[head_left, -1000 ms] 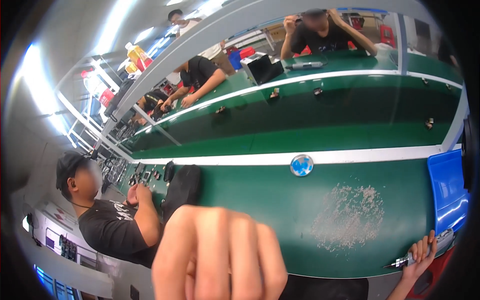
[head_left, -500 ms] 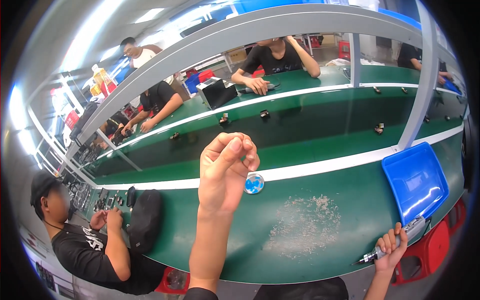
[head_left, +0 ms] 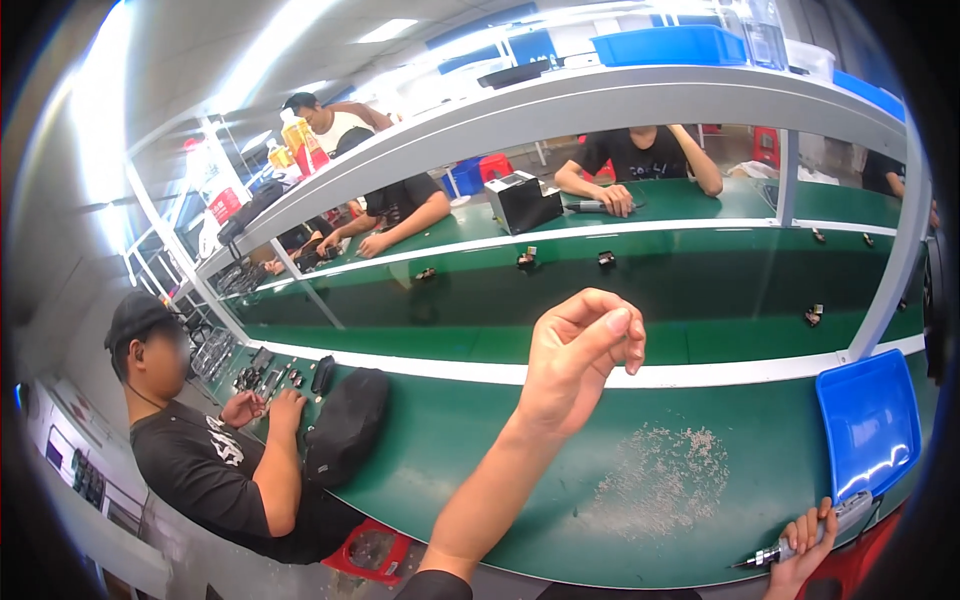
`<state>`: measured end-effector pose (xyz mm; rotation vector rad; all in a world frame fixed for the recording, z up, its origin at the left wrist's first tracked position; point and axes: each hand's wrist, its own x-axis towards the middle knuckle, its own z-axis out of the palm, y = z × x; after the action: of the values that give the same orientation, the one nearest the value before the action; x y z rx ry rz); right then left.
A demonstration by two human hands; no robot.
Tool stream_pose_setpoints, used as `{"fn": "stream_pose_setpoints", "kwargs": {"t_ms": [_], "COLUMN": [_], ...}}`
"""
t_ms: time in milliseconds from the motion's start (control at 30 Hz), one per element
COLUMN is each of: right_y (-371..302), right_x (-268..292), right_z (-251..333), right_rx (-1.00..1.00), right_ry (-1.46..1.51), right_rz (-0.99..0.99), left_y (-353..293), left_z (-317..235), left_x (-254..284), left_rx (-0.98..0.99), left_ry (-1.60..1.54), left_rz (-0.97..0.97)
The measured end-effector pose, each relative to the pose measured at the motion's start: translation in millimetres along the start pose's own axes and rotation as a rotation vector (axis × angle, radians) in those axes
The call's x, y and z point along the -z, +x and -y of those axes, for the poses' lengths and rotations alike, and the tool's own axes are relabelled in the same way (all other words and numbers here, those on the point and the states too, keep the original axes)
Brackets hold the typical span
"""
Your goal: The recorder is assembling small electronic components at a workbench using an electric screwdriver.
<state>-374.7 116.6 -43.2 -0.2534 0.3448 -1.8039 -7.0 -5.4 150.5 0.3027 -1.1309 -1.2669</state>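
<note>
My left hand is raised over the green workbench, its thumb and fingers curled together in a pinch. Whatever lies between the fingertips is too small or hidden to make out. At the lower right, my right hand grips a grey electric screwdriver whose bit points left over the bench's near edge. Between my hands, a loose spread of tiny pale metallic pieces, which look like screws, lies on the bench.
A blue tray lies at the right. A black bag rests left, beside a seated co-worker. Beyond a white rail runs a dark green belt with small parts on it. A grey shelf frame spans above; other people sit across.
The whole view has shifted, so the scene sits farther right and lower. My left hand has moved right over the bench, and the small round dish with blue contents is out of sight.
</note>
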Motion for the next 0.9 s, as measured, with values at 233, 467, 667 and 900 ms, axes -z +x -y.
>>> {"fn": "stream_pose_setpoints", "kwargs": {"t_ms": [233, 467, 667, 900], "right_y": [-6, 11, -10, 9], "right_x": [-24, -19, -21, -25], "right_z": [0, -17, 7, -12], "right_rx": [-0.053, -0.211, -0.100, -0.191], "right_ry": [-0.014, 0.102, 0.019, 0.056], "right_rz": [-0.015, 0.138, 0.112, 0.108], "left_y": [9, 2, 2, -17], "left_z": [13, 26, 10, 24], "left_x": [-8, 11, -31, -6], "left_rx": [0.014, -0.020, 0.099, -0.020], "left_ry": [0.139, 0.244, 0.233, 0.411], "left_rz": [-0.042, -0.112, 0.444, 0.119]}}
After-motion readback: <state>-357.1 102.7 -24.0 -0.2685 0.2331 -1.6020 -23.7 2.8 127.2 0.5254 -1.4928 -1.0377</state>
